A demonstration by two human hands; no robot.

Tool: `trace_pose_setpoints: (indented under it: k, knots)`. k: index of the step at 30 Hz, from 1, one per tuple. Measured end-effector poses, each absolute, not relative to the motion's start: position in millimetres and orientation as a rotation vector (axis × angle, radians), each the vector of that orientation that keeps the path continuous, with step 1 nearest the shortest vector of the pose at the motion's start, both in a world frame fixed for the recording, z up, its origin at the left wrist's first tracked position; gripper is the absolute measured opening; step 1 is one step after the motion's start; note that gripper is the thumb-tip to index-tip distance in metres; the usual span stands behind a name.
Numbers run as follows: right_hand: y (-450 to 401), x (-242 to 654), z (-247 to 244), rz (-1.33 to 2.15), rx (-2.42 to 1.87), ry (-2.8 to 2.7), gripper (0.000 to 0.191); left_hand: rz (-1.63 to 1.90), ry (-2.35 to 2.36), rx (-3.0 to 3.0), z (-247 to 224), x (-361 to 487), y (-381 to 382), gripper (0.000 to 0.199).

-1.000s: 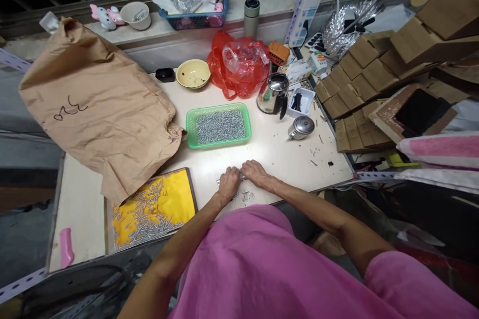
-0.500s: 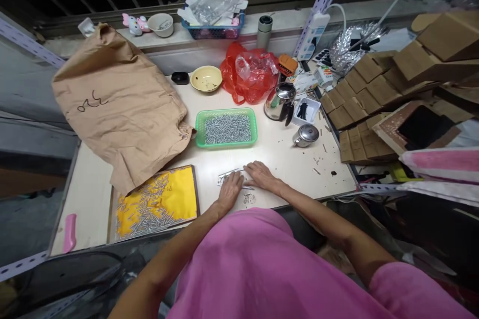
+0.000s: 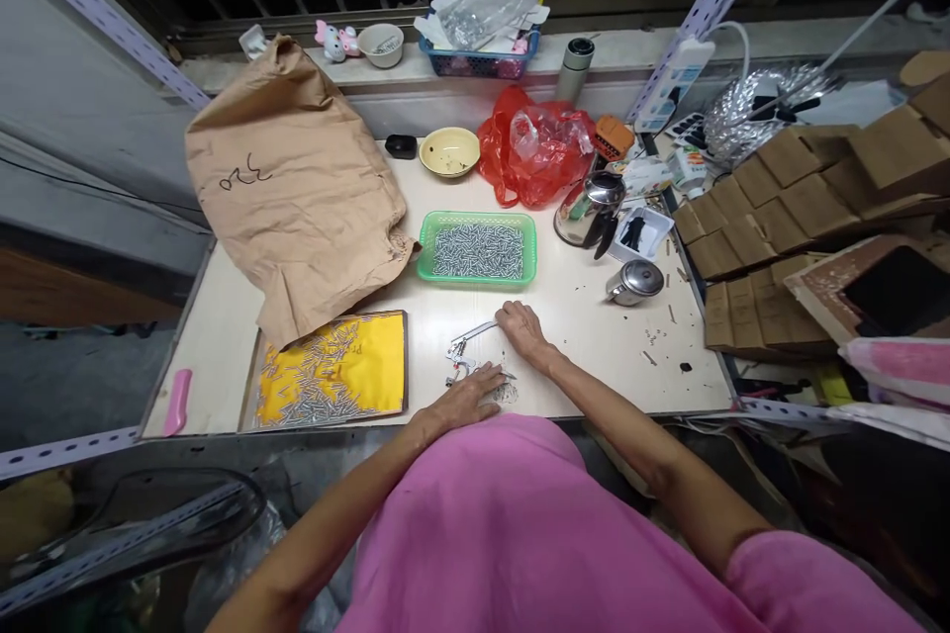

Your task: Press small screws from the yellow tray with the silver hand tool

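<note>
My right hand (image 3: 523, 328) has its fingers curled on the right end of a thin, silvery metal strip (image 3: 473, 331), which lies slanted on the table (image 3: 594, 356). My left hand (image 3: 466, 398) rests flat nearer the table's front edge, fingers stretched out and apart. By its fingertips are several small metal parts (image 3: 458, 352), too small to name. A pointed metal piece (image 3: 509, 376) sticks out past that hand, beside a patch of small dark bits (image 3: 506, 394). Farther back, a green plastic basket (image 3: 424, 267) holds many short silvery pins or screws.
Left of my hands is a yellow-lined tray (image 3: 382, 371) of silvery pins, partly under a large brown paper bag (image 3: 297, 188). To the right stand a lidded metal cup (image 3: 635, 283), a kettle (image 3: 586, 210) and stacked cardboard boxes (image 3: 772, 237). A red plastic bag (image 3: 530, 158) lies behind.
My hands, close together over the metal parts before, are now apart. The right has moved away from me with the strip; the left has come nearer and flattened. The view has shifted left.
</note>
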State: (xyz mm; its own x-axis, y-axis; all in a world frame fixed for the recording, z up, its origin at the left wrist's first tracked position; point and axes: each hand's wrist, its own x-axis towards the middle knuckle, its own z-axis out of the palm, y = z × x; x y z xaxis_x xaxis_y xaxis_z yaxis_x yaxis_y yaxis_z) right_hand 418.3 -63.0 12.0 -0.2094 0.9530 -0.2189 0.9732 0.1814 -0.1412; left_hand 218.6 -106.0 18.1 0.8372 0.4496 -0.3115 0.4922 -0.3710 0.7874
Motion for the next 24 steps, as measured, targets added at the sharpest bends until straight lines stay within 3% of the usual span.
trace_pose_setpoints:
  k: [6,11,20,24]
  knots:
    - [-100,363,11,-0.487,1.319,2.784,0.020,0.424,1.528,1.636,23,156,-102,0.035]
    - [-100,325,-4,-0.383,1.035,2.802,0.021,0.450,2.062,1.455,24,84,-73,0.032]
    - [-95,304,-5,-0.368,0.933,2.727,0.020,0.337,2.292,1.727,32,36,-38,0.030]
    - [-91,316,22,-0.498,1.146,2.755,0.021,0.138,2.317,1.751,36,42,-20,0.029]
